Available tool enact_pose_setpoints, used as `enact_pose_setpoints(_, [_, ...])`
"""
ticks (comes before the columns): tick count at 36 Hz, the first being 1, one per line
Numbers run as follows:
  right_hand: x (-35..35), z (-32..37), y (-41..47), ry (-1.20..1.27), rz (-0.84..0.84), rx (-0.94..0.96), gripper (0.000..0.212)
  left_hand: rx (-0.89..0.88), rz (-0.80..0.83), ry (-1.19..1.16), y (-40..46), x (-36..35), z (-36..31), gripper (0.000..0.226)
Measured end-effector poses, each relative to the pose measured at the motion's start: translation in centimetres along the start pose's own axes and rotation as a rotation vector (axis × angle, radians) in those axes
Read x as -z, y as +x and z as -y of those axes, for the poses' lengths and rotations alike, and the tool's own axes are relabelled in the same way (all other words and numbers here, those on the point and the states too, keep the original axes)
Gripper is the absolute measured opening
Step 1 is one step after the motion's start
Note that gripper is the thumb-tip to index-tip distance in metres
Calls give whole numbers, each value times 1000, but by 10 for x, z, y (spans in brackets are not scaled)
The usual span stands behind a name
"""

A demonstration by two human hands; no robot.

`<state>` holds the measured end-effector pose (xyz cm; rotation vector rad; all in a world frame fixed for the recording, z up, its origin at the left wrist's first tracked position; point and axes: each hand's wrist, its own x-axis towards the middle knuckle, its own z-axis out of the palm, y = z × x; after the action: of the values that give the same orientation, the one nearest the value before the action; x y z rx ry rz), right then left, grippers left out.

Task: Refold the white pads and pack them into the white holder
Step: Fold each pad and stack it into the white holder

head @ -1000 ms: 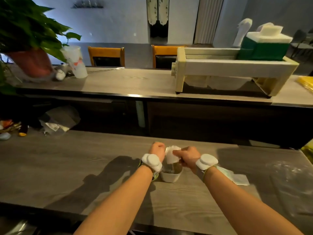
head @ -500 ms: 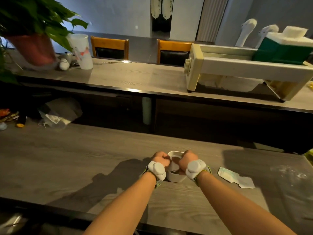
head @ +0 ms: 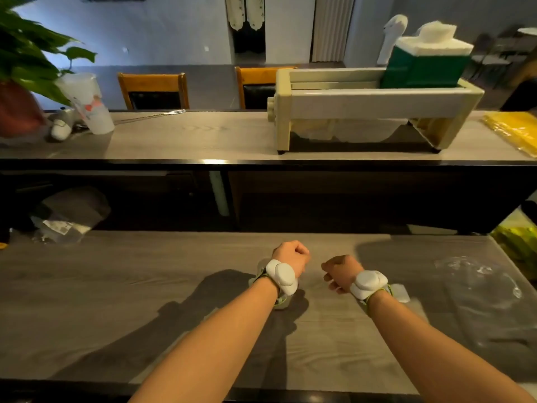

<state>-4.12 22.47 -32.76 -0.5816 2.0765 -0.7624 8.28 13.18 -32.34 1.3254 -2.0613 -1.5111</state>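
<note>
Both hands hover over the middle of the near desk (head: 116, 286), a little apart from each other. The left hand (head: 290, 254) is curled into a fist; nothing shows between its fingers, though whether they close on something small beneath cannot be told. The right hand (head: 340, 271) is also curled, knuckles toward the left one, and no pad is visible in it.

The white holder is not plainly in view. A pale edge peeks out just under the left wrist, beside the white wrist device (head: 282, 276), and it may be the holder hidden by the arm, but that is a guess. A bit of white pad (head: 402, 293) shows on the desk just behind the right wrist device (head: 367, 283), toward the right edge. Farther right lies a crumpled clear plastic wrap (head: 479, 277).

Judged from this, one packing step looks finished and the hands are between pads. The next move calls for the right hand to turn back toward the right side of the desk, open its fingers, and pick up the remaining pad flat enough to refold it. The left hand should steady the holder so it does not slide when the pad is pressed in
</note>
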Motion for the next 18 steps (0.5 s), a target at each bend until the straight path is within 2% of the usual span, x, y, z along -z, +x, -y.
enact_pose_setpoints(7, [58,-81,6,-43,-176,-94,18,-46,131,186,10,-78,-20,16])
enact_pose_setpoints(11, [82,-115,19,-39,-284,-159,38,-84,164,290,19,-110,-24,21])
enact_pose_setpoints(15, [102,-143,31,-179,-214,-108,42,-116,198,445,30,-141,-23,33])
enact_pose_setpoints(18, [108,-156,44,-247,-185,-114,59,-169,238,564,39,-158,-20,40])
